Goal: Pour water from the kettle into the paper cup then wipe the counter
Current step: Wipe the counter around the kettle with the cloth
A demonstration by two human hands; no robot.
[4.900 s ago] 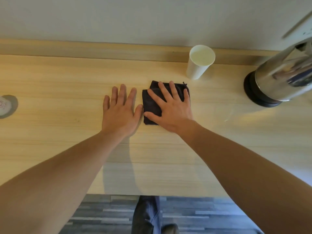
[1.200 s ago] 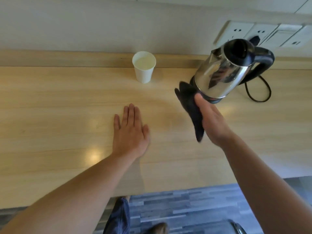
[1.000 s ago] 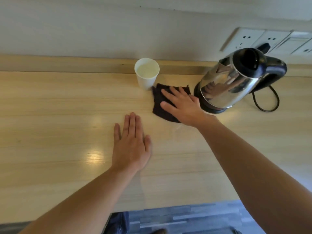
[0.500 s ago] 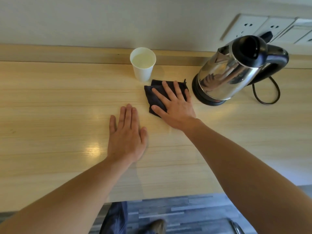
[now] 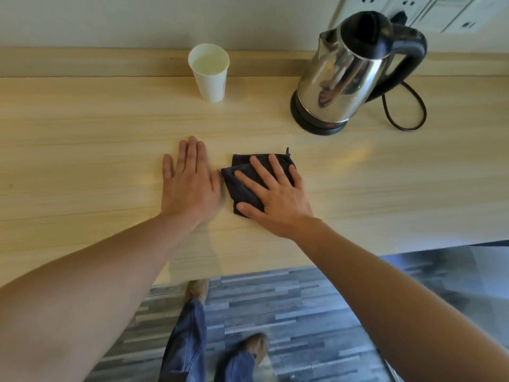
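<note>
A white paper cup (image 5: 210,75) holding water stands at the back of the light wooden counter (image 5: 82,147). To its right a steel kettle (image 5: 338,78) with a black lid and handle sits upright on its black base. A folded dark cloth (image 5: 239,186) lies mid-counter. My right hand (image 5: 275,197) presses flat on it with fingers spread and covers most of it. Just left of the cloth, my left hand (image 5: 190,186) rests palm down on the bare wood, its thumb close to the cloth's edge.
The kettle's black cord (image 5: 413,111) loops on the counter to the right and runs up to wall sockets (image 5: 413,9). A raised wooden ledge runs along the back wall. The counter's front edge lies just under my forearms, with grey plank floor below.
My right hand has slid the cloth from beside the cup and kettle toward the front of the counter. My left hand has stayed flat on the wood.
</note>
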